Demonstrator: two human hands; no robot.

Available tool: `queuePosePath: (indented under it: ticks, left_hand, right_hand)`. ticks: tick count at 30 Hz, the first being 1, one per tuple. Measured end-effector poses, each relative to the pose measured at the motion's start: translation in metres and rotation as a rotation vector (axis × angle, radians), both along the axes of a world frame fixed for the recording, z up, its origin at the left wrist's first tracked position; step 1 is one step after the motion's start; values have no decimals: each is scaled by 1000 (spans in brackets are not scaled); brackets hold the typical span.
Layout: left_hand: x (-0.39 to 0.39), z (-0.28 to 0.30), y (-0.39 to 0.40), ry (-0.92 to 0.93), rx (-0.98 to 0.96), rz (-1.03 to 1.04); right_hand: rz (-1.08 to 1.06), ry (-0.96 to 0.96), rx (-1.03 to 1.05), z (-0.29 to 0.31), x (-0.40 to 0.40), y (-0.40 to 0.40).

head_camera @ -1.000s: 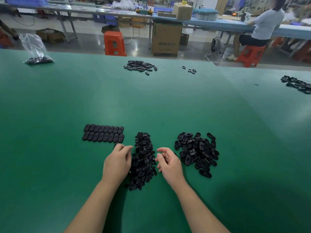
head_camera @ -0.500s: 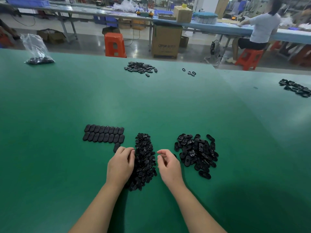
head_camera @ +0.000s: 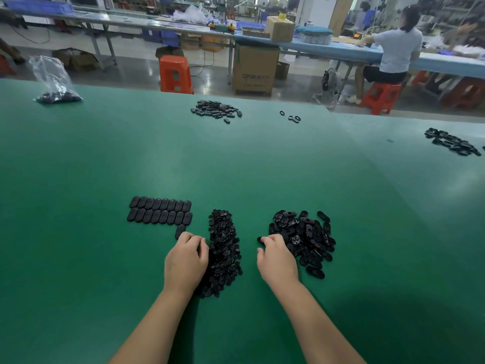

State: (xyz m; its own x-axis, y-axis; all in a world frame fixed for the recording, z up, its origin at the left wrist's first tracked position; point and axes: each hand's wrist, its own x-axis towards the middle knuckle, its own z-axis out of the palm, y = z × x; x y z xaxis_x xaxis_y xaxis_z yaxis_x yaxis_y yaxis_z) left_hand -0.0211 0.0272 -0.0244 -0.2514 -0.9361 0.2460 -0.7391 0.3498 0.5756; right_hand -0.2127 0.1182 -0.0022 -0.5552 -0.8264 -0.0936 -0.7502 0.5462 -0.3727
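On green table (head_camera: 78,179), near front edge: right hand (head_camera: 277,261) had slid away from middle pile (head_camera: 223,240) over to oval pile (head_camera: 307,237), fingers curled, touching loose oval (head_camera: 259,239); grip unclear. Left hand (head_camera: 186,261) stayed at middle pile, fingers curled, hold unclear. Likely picking next pair for neat rows (head_camera: 160,212).

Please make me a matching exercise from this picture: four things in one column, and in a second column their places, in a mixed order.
Things:
1. clear plastic bag
2. neat rows of oval parts
3. pile of small parts
4. orange stool

Places:
A. on the floor beyond the table
B. right beside the left hand
C. at the far left of the table
D. ahead of the left hand, a little to its left

Pairs: 1-C, 2-D, 3-B, 4-A.
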Motion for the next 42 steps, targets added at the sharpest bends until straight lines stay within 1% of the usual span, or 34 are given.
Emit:
queuePosePath:
  ticks: [5,9,11,15,19,21,22,24,28,29,30,34,37,39,42]
  left_hand:
    - [1,1,0,-12,13,20]
    - [3,-1,-2,-18,40,17]
    - [3,-2,-3,-6,39,18]
    - [3,-4,-2,11,17,23]
    - [2,-4,0,-29,-19,-4]
    - [2,-4,-1,-29,-15,-10]
    - [2,-3,-1,-28,-15,-13]
    - [2,-3,-2,-33,-15,-22]
    - [2,-2,-3,-14,9,-22]
    - [2,-2,-3,1,23,-16]
    - [2,-2,-3,16,37,-12]
    - [3,-3,-4,45,68,-20]
    - [4,-4,-7,68,101,-26]
    - [5,-5,-8,93,115,-30]
    - [6,-5,-8,129,111,-28]
  right_hand:
    - [51,39,12,1,-1,0]
    - [62,38,-39,2,0,-1]
    - [71,69,-15,2,-1,-2]
    - [111,58,32,3,-5,-3]
    - [154,67,-16,3,-8,-3]
    - [156,33,-69,2,-8,-3]
    - [149,-20,-107,1,-7,-3]
    - [96,-206,-205,1,-4,-5]
    - [-122,-793,-384,5,0,-10]
    - [-152,-888,-413,5,2,-10]
    - [-168,-929,-429,4,3,-10]
    - [-153,-923,-429,-5,7,-11]
    - [-65,-806,-421,-14,11,-5]
    - [-46,-742,-452,-18,14,-2]
    - [-56,-720,-474,-20,15,0]
